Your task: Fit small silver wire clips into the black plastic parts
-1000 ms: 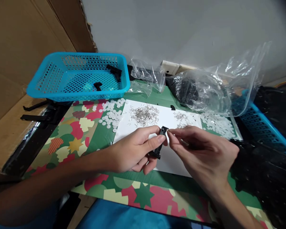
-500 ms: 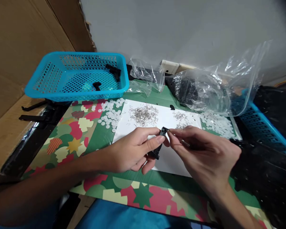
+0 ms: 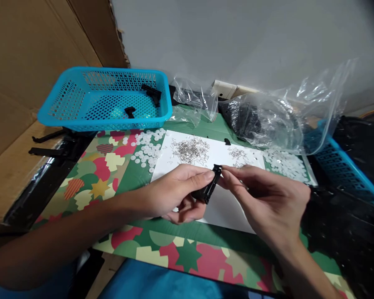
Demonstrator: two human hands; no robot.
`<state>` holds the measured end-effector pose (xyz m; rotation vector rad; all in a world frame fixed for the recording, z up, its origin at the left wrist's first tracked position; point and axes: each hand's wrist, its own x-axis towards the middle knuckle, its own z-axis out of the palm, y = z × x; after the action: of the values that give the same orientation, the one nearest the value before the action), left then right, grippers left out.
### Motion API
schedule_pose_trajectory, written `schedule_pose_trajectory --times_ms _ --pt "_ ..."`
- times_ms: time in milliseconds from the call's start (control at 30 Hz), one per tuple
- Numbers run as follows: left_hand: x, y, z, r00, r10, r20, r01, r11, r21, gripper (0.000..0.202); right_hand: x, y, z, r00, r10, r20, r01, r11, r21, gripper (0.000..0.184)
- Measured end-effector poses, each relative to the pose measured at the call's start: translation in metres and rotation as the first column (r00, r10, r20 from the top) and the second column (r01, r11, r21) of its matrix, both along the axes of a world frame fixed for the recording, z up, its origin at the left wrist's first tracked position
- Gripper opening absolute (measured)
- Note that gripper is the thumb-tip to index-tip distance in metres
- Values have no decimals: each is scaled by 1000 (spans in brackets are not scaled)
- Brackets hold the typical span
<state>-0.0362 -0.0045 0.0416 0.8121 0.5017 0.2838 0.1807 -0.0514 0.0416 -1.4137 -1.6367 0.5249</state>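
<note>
My left hand [image 3: 177, 193] is closed around a small black plastic part [image 3: 209, 189], long and channel-shaped, tilted with its upper end toward my right hand. The thumb lies along its side and the fingers curl beneath. My right hand [image 3: 262, 193] pinches at the part's upper end, thumb and forefinger together. A thin metal tool [image 3: 244, 185] shows only as a glint within that hand; its tip is hidden. Beneath both hands lies a white sheet [image 3: 227, 211] bearing a heap of tiny bent metal pieces [image 3: 190, 149] and a smaller heap [image 3: 237, 153].
A blue basket [image 3: 104, 123] at back left holds several black pieces [image 3: 152, 93]. White discs [image 3: 146, 153] lie left of the sheet, with more discs [image 3: 286, 164] to its right. Clear plastic bags [image 3: 277, 120] stand behind. Black parts [image 3: 333, 232] crowd the right side, near another blue basket [image 3: 352, 162].
The black part has been turned in my left hand, showing a different side. My right fingers have shifted slightly at its upper end, and less of the metal tool shows.
</note>
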Motion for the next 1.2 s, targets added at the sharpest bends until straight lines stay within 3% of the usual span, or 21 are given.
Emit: schedule_pose_trajectory --times_ms 233,533,667,833,933,1033,1100,1200 --pt "0 1 2 999 -12 -50 13 1000 18 39 1 5 2 997 -5 75 7 1000 -19 2" --pt "-2 3 -2 994 -30 -104 35 998 45 45 8 6 2 990 88 108 -85 996 -33 6" --pt "-3 5 -2 993 -37 -116 38 999 1 44 13 10 7 984 174 20 -169 973 -157 4" --pt "-4 8 0 994 -1 -107 -6 998 -63 38 25 14 14 969 239 -61 -247 930 -273 29" --pt "-4 9 0 992 -10 -122 7 1000 -27 39 29 14 14 951 306 -49 -308 916 -255 40" --pt "-4 10 -3 987 -41 -155 53 996 73 53 27 13 11 924 382 -1 -375 904 -205 32" --pt "-5 10 -3 985 -53 -162 75 989 130 61 26 12 10 921 386 46 -377 916 -140 25" --pt "-5 8 2 982 11 -190 30 976 214 54 28 13 8 930 341 139 -339 940 -38 26"
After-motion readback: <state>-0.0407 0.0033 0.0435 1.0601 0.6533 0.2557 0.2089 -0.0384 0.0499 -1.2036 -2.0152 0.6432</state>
